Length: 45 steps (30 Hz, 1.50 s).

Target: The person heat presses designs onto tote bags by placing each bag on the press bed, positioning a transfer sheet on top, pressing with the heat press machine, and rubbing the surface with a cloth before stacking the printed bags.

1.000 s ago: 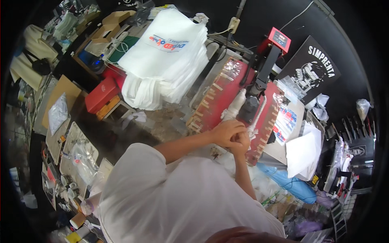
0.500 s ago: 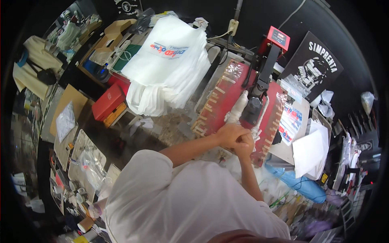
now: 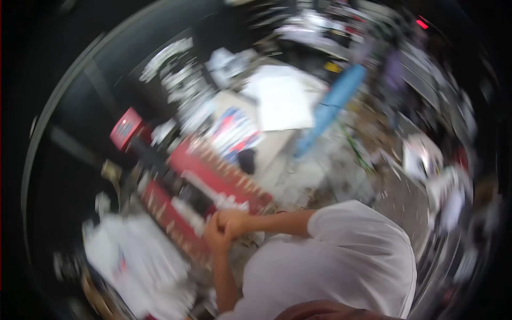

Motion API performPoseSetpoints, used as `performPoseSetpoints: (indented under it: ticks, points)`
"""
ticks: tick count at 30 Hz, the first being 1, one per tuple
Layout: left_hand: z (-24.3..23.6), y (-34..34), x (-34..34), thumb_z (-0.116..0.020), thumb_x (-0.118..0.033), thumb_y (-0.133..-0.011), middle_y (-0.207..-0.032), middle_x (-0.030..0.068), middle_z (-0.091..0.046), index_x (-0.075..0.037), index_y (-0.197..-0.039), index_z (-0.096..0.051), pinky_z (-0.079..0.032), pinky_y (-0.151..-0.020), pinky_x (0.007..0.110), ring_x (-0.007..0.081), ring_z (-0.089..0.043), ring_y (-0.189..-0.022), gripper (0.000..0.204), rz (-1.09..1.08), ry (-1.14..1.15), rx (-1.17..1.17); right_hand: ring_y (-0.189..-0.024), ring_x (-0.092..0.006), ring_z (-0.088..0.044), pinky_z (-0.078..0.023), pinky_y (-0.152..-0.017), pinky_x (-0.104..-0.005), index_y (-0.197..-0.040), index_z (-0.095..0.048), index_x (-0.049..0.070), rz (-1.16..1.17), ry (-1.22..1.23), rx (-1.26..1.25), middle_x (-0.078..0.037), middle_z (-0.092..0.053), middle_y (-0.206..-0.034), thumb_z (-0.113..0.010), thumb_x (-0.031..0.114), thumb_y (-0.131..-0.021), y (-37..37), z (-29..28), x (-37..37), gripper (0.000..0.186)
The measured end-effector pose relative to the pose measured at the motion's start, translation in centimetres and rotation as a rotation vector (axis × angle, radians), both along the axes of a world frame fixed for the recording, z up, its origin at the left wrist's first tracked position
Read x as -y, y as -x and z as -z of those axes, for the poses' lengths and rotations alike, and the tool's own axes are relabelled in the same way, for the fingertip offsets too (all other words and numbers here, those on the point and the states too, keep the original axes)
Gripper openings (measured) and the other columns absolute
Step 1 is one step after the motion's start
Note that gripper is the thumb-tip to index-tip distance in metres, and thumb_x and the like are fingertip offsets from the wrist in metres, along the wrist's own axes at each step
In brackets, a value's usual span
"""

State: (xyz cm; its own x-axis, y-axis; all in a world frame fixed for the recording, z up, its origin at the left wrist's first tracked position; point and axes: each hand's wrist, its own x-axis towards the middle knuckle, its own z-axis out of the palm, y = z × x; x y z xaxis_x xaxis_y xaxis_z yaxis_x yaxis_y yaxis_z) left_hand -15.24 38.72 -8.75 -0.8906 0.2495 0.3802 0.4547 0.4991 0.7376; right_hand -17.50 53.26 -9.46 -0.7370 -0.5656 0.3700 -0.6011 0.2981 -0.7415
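My left hand (image 3: 215, 233) and my right hand (image 3: 235, 220) are closed together, one against the other, at the front of a heat press. What lies within their fingers, if anything, is hidden. The press has a red base (image 3: 220, 174) with taped edges, a dark arm (image 3: 154, 159) and a red control box (image 3: 126, 128). White-wrapped bars run from the press toward my hands; the right-hand wrapped bar (image 3: 233, 204) ends close by them. Blur hides whether my hands touch either bar.
A pile of white printed bags (image 3: 136, 261) lies left of the press. To its right are a printed sheet (image 3: 233, 133), blank white sheets (image 3: 285, 102) and a long blue wrapped bundle (image 3: 330, 109). A black board (image 3: 178, 74) with a white print leans behind.
My view has swung to the right, so the press and bag pile now appear farther left and turned. The picture is blurred. My hands stay together at the front of the press.
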Motion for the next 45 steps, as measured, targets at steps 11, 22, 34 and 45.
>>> performPoseSetpoints:
  ticks: [11,22,34,45]
  points:
    - [-5.3,6.6,0.0,-0.061,-0.023,-0.091,-0.13,0.0175,-0.052,0.001,-0.118,-0.059,-0.035,-0.104,0.051,0.0364,-0.047,-0.121,0.036,-0.205,0.253,-0.35,-0.066,-0.0278,-0.065,-0.05,-0.063,-0.041,-0.076,-0.067,0.001,0.228,0.271,0.279,-0.015,-0.066,-0.071,-0.069,0.026,-0.079,-3.2,-1.8,-4.8,0.026]
    - [-1.3,10.5,2.4,-0.053,-0.039,-0.095,-0.123,0.021,-0.056,-0.004,-0.125,-0.056,-0.037,-0.099,0.052,0.0398,-0.05,-0.114,0.046,-0.269,0.314,-0.351,-0.046,-0.0146,-0.042,-0.035,-0.049,-0.0359,-0.055,-0.053,-0.001,0.855,0.117,0.48,-0.004,-0.046,-0.048,-0.066,0.036,-0.087,-14.5,-5.3,-28.0,0.05]
    - [-0.7,10.7,2.1,-0.059,-0.028,-0.092,-0.125,0.0247,-0.054,0.004,-0.128,-0.051,-0.038,-0.099,0.052,0.043,-0.049,-0.116,0.049,-0.353,0.414,-0.296,-0.048,-0.0215,-0.052,-0.042,-0.049,-0.0393,-0.064,-0.061,-0.004,-0.53,0.235,0.204,-0.016,-0.059,-0.055,-0.068,0.028,-0.081,-8.9,-11.9,1.9,0.037]
    - [-1.5,10.3,4.1,-0.061,-0.041,-0.092,-0.129,0.0247,-0.051,0.004,-0.13,-0.048,-0.032,-0.105,0.052,0.042,-0.042,-0.122,0.06,-0.284,0.424,-0.13,-0.057,-0.0148,-0.046,-0.039,-0.057,-0.0338,-0.066,-0.063,0.0,0.828,0.295,0.495,-0.005,-0.048,-0.056,-0.068,0.025,-0.075,-16.7,4.1,-32.7,0.027]
